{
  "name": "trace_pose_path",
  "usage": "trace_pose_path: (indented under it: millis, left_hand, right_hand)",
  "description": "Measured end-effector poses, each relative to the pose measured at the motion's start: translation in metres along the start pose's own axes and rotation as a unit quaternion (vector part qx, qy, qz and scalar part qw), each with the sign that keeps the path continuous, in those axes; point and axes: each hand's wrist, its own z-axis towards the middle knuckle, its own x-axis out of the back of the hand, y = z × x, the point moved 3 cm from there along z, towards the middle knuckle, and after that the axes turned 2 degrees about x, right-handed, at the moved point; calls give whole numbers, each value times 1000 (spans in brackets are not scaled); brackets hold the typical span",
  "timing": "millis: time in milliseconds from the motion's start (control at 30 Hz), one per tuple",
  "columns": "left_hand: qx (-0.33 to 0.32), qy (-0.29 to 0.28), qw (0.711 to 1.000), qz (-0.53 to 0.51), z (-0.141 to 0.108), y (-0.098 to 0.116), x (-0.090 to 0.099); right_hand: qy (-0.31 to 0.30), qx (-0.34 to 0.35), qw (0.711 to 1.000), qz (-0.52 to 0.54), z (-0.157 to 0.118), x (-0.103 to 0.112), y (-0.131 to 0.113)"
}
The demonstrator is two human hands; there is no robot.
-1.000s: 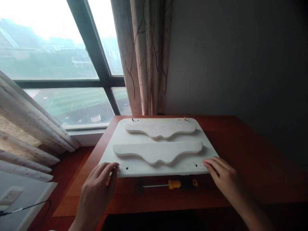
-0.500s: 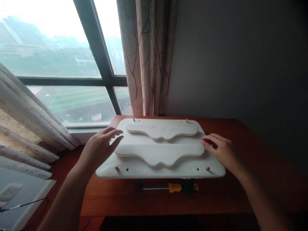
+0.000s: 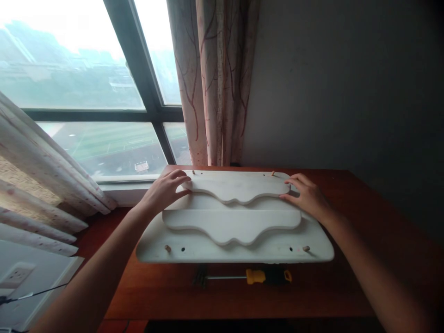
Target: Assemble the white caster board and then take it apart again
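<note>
A white panel [image 3: 215, 257] with rounded corners lies on the table, with wooden dowels and small holes near its corners. On it rest two white wavy-edged boards, a far one [image 3: 239, 186] and a wider near one [image 3: 231, 223]. My left hand [image 3: 168, 188] grips the left end of the far board, thumb at the front and fingers behind. At the opposite end, my right hand [image 3: 305, 193] pinches the same board between thumb and fingers. Neither hand touches the near board.
A screwdriver [image 3: 256, 276] with a yellow and black handle lies in front of the panel, several dark screws [image 3: 200, 277] by its tip. The reddish wooden table [image 3: 360, 212] extends right. Curtains [image 3: 222, 83] and a window [image 3: 104, 83] stand behind and left.
Both hands have moved away from me and inward, from beside the boards to the ends of the far board, and closed on it. The view has shifted slightly.
</note>
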Motion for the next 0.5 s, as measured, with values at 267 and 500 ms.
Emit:
trace_pose_path:
  millis: [267, 500]
  left_hand:
    - [31, 18, 999, 16, -1, -3, -1]
    - [81, 7, 997, -9, 1, -10, 0]
  right_hand:
    - [18, -11, 1000, -18, -2, 2, -2]
    - [18, -53, 998, -14, 0, 1, 4]
